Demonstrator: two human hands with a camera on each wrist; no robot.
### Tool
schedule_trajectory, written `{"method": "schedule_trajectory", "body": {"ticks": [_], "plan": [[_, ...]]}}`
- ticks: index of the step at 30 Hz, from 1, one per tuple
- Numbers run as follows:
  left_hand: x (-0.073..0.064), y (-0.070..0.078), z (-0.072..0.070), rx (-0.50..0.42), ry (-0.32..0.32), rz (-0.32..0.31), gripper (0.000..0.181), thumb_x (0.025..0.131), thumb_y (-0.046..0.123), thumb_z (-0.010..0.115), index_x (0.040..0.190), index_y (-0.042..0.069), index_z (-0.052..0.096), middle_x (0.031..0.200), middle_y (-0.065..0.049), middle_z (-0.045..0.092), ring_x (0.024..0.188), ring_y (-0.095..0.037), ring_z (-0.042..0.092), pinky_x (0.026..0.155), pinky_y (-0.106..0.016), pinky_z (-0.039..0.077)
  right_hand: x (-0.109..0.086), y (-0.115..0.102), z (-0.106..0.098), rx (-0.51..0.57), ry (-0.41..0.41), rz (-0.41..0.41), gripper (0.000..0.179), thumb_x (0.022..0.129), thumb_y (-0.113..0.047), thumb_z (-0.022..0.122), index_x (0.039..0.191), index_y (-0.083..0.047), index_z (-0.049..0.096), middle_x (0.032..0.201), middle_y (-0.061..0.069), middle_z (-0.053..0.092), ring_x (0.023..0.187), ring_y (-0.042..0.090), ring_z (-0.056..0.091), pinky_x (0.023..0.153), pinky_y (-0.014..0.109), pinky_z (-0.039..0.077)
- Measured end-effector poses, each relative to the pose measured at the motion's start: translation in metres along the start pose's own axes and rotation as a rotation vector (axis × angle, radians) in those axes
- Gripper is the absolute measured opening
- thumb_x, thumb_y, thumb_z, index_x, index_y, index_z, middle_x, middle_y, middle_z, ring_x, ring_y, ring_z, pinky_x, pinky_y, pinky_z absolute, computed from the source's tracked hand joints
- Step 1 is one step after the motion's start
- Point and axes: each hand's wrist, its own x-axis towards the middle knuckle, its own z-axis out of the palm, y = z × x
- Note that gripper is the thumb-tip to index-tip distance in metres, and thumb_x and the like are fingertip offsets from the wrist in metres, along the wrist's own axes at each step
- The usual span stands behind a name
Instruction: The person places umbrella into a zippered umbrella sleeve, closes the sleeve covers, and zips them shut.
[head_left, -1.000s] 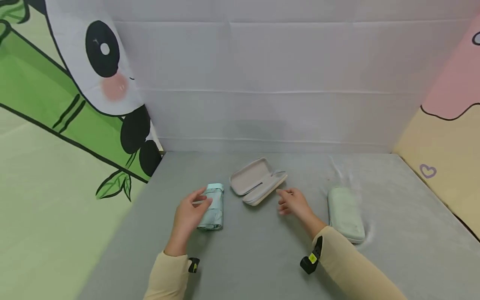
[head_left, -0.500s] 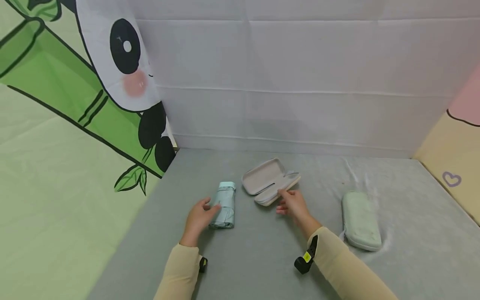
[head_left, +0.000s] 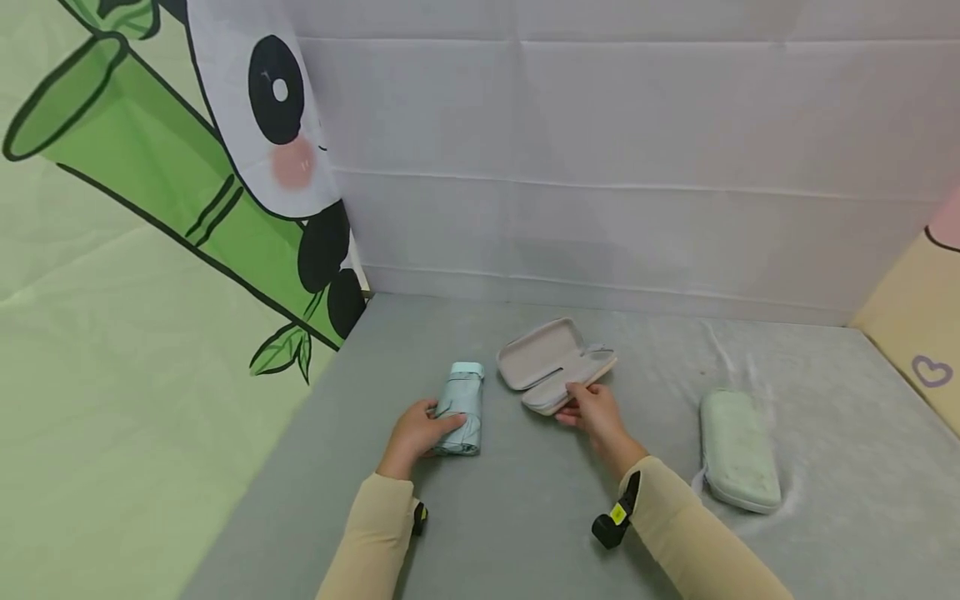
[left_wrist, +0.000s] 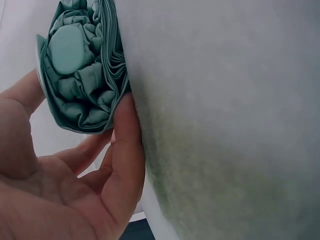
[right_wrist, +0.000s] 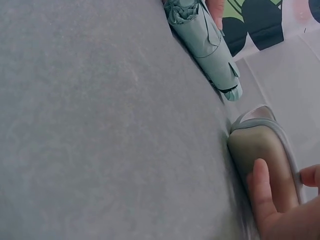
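Note:
A folded light-teal umbrella (head_left: pixel 468 398) lies left of centre on the grey tabletop. My left hand (head_left: pixel 417 433) grips its near end, thumb over the top and fingers around the other side. In the left wrist view, the umbrella's bunched fabric end (left_wrist: pixel 82 82) sits between thumb and fingers. To the right of it, an unzipped glasses case (head_left: pixel 542 343) lies with its lid spread back, its pale lining showing. My right hand (head_left: pixel 600 417) pinches the near edge of this case, thumb at the rim and fingers against the outer wall (right_wrist: pixel 265 145).
A closed pale-green zip case (head_left: pixel 738 450) lies on the right of the grey cloth-covered table (head_left: pixel 525 517). Wrinkles run through the cloth behind it. A white fabric backdrop (head_left: pixel 600 167) rises at the table's far edge, with printed cartoon panels to either side.
My left hand has moved down onto the umbrella and taken hold of it. The right hand has gone from beside the glasses case to pinching its edge. The head view has shifted left.

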Motion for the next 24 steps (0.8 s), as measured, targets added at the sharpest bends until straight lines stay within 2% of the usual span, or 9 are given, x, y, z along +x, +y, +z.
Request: {"method": "schedule_trajectory", "body": {"ticks": [9,17,20,24], "plan": [[0.0,0.005,0.004,0.021,0.019,0.01,0.065,0.081,0.034,0.072,0.129,-0.003,0.048,0.12,-0.023,0.053,0.085,-0.027,0.058,0.058,-0.034,0.05,0.004,-0.008,-0.014,-0.056,0.045,-0.02,0.033,0.092,-0.01,0.047,0.114,0.014,0.047,0.076,0.008,0.055,0.06,0.012,0.058,0.057,0.023,0.053],[-0.001,0.009,0.004,0.041,0.038,0.003,0.066,0.078,0.035,0.075,0.128,-0.001,0.051,0.115,-0.02,0.057,0.08,-0.025,0.058,0.056,-0.033,0.05,0.005,-0.023,-0.04,-0.284,0.068,-0.052,0.038,0.089,-0.016,0.046,0.11,0.015,0.053,0.068,0.005,0.056,0.054,0.009,0.056,0.051,0.022,0.051],[-0.001,0.009,0.004,0.042,0.048,-0.013,0.067,0.077,0.035,0.076,0.129,0.0,0.051,0.115,-0.02,0.057,0.08,-0.025,0.058,0.056,-0.033,0.051,0.006,-0.027,-0.05,-0.386,0.053,-0.083,0.042,0.09,-0.019,0.045,0.115,0.014,0.053,0.073,0.007,0.058,0.056,0.01,0.057,0.053,0.025,0.052],[0.0,0.008,0.005,0.05,0.054,-0.022,0.067,0.077,0.034,0.077,0.129,0.001,0.051,0.116,-0.021,0.057,0.081,-0.026,0.059,0.056,-0.034,0.051,0.005,-0.033,-0.062,-0.5,0.049,-0.115,0.046,0.092,-0.022,0.045,0.122,0.013,0.052,0.088,0.016,0.06,0.063,0.013,0.059,0.058,0.03,0.053]]}}
